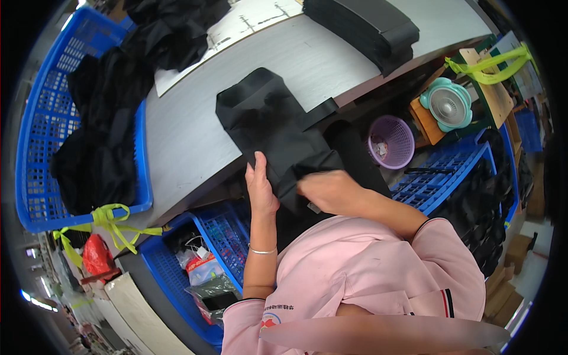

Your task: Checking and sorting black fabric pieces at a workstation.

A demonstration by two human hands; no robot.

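A black fabric piece [272, 127] lies from the grey table's edge toward my lap, with a flap reaching out to its right. My left hand [261, 188] is closed on its left edge, thumb on top and the other fingers mostly hidden. At the near right part of the cloth, my right hand [331, 190] is bent into a grip on a fold. A small pale thing [314, 207] shows just below that hand, too small to name. More dark cloth hangs under both hands.
The grey table [195, 127] bears a stack of black fabric pieces [370, 29]. Blue baskets [145, 177] with black cloth stand left and right. A purple bin [391, 142] and a teal fan [448, 105] are at right. Another blue basket [171, 296] holds bags and a phone [219, 300].
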